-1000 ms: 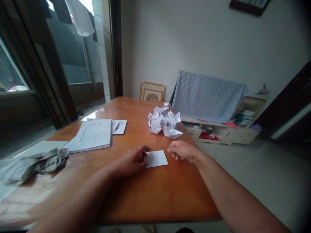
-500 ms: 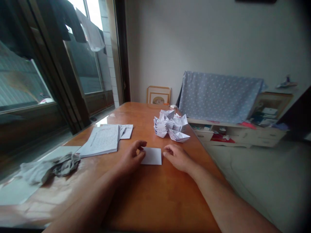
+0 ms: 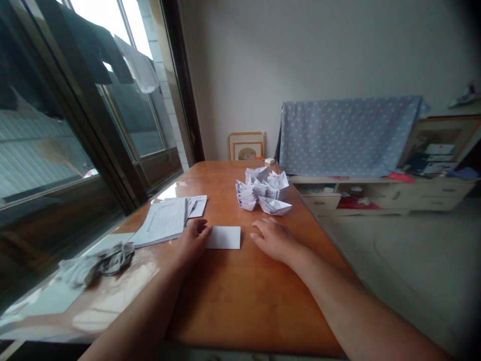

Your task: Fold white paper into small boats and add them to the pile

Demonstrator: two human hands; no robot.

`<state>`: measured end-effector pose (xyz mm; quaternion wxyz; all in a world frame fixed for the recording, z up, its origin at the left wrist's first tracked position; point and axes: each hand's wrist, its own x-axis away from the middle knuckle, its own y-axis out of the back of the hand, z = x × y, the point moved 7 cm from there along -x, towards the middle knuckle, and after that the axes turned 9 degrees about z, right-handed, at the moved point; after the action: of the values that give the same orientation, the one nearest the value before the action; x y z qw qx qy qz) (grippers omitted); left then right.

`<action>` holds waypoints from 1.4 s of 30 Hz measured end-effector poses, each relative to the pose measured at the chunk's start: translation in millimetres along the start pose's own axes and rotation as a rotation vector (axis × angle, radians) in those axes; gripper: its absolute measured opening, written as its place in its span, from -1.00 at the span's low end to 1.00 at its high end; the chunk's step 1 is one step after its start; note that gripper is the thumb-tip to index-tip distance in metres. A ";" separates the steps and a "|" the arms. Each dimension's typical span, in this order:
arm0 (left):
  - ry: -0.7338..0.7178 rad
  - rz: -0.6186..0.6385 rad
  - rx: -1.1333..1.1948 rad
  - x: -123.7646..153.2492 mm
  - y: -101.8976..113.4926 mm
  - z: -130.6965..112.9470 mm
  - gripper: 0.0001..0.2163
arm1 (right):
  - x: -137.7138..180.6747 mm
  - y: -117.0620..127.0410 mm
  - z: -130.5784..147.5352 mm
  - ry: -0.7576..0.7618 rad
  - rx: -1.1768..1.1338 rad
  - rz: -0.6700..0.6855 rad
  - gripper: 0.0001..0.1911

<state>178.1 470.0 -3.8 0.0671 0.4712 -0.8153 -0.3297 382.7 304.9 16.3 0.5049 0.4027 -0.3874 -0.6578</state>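
Note:
A small white rectangle of paper (image 3: pixel 227 237) lies on the wooden table in front of me. My left hand (image 3: pixel 193 239) is at its left end, thumb along the edge and fingers curled, pinching that end; the fingertips' underside is hidden. To the right of the paper, a short gap away, my right hand (image 3: pixel 273 238) rests low over the table. Its fingers are loosely stretched and hold nothing. Beyond both hands stands a cluster of folded paper boats (image 3: pixel 263 189), several of them nested in stacks, with one boat (image 3: pixel 275 206) at the front.
A stack of written sheets (image 3: pixel 163 220) lies left of my left hand. Nearer on that side is a crumpled grey cloth (image 3: pixel 114 259). The wooden table's (image 3: pixel 240 301) right edge runs beside my right forearm. A low white cabinet (image 3: pixel 391 198) stands beyond, under a dotted blue cloth (image 3: pixel 345 138).
The paper has shifted a little left together with my left hand. My right hand has flattened, its fingers less curled, and is farther from the paper. The camera view has turned slightly.

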 end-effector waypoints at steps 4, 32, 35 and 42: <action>0.050 0.056 0.004 1.3 -1.4 4.0 -0.52 | 1.6 5.1 3.5 0.007 0.037 -0.017 -0.77; -0.127 0.633 0.324 9.9 -38.4 -97.0 -0.86 | -5.7 18.4 -18.0 -0.026 -0.745 0.050 -0.37; -0.100 0.641 0.349 6.4 -53.2 -101.0 -0.81 | -4.3 7.4 -18.9 -0.047 -0.826 0.134 -0.50; -0.044 0.695 0.493 3.1 -68.2 -81.9 -0.93 | -5.2 -15.7 -26.7 -0.142 -0.843 0.281 -0.75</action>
<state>260.1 405.5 17.9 0.0423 0.1630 -0.9813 -0.0927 402.6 310.2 -7.4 0.6817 0.0590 -0.1700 -0.7091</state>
